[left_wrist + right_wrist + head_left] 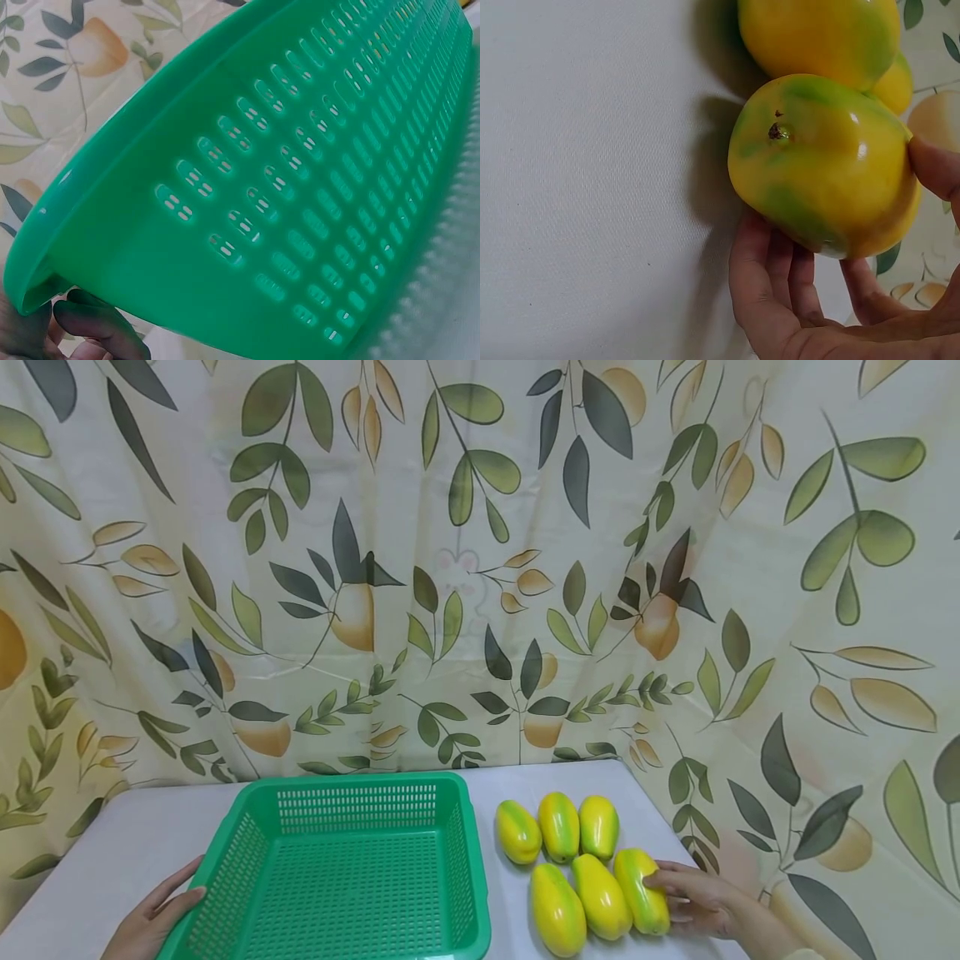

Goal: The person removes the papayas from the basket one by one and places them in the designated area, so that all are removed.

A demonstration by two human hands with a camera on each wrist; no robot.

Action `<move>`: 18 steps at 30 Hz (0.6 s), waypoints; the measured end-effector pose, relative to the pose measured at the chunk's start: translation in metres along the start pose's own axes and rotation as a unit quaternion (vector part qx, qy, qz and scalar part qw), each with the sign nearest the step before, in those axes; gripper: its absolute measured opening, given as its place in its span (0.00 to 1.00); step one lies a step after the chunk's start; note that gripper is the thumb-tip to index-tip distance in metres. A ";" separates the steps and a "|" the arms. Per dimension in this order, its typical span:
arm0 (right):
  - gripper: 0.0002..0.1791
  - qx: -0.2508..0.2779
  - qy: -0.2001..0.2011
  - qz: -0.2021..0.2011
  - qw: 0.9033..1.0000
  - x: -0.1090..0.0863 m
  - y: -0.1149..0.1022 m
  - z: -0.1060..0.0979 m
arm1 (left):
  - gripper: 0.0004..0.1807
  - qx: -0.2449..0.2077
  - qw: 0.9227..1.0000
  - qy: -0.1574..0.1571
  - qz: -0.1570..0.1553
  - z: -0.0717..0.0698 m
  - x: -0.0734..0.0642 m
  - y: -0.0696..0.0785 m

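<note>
A green plastic basket [472, 860] with slotted walls stands on the table, left of several yellow-green papayas. My left hand [153, 914] grips its left rim; in the left wrist view the curled fingers [101, 322] show under the rim at the basket's corner. At the right, my right hand [701, 897] holds the nearest right-hand papaya [641, 893], thumb on its upper side. The right wrist view shows this papaya [817, 172] end-on, with the fingers [754, 262] along its lower side and a neighbouring papaya [821, 37] right against it.
Three papayas [558, 827] form the back row; two more papayas [558, 910] lie in front beside the held one. A white cloth [495, 781] covers the table. Behind and to the right hangs a leaf-and-fruit patterned curtain [465, 610], close to the table's edges.
</note>
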State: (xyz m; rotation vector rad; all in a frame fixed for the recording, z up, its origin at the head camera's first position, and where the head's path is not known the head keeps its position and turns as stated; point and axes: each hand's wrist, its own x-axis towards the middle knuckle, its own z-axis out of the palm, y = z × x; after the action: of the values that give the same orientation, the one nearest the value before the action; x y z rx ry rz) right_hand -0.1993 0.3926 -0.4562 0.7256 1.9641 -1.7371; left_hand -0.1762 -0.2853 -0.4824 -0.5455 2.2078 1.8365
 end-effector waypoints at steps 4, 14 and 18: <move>0.44 0.002 0.000 -0.001 1.000 0.002 0.002 -0.001 | 0.35 -0.001 1.000 -0.003 0.000 -0.001 0.001 -0.001; 0.45 0.005 -0.001 0.002 1.000 0.003 0.002 -0.004 | 0.35 -0.015 1.000 -0.003 -0.006 0.000 0.002 -0.001; 0.43 0.001 0.003 0.004 1.000 0.004 0.001 -0.006 | 0.36 0.004 1.000 -0.005 -0.003 -0.001 0.002 0.002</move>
State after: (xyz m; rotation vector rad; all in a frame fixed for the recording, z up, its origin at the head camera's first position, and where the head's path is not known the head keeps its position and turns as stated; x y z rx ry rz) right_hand -0.2016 0.3988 -0.4580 0.7398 1.9619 -1.7340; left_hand -0.1783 -0.2862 -0.4814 -0.5397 2.2037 1.8239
